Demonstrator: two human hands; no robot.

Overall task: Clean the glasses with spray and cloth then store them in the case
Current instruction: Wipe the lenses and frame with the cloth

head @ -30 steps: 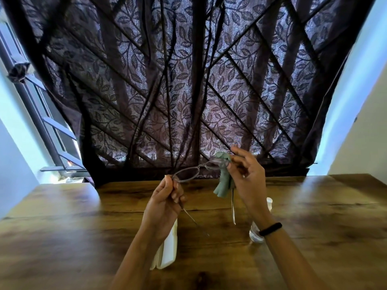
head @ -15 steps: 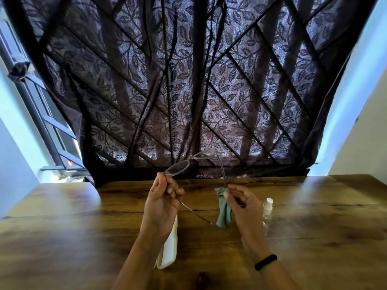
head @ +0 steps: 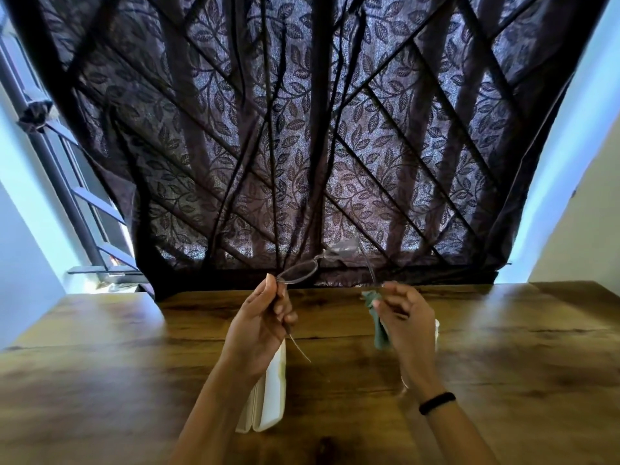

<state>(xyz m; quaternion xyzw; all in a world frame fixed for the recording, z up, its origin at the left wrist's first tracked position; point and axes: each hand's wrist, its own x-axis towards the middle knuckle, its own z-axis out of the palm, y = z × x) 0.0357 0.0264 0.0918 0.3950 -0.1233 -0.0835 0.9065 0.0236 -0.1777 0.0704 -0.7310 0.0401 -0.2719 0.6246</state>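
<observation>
Now the right hand is off the lens it rubbed a second ago and sits lower, its fingers curled round the green cloth, close to one temple tip of the glasses. The left hand still pinches the other temple near the hinge, holding the glasses higher above the bench's far edge. The white case and spray bottle have not moved.
</observation>
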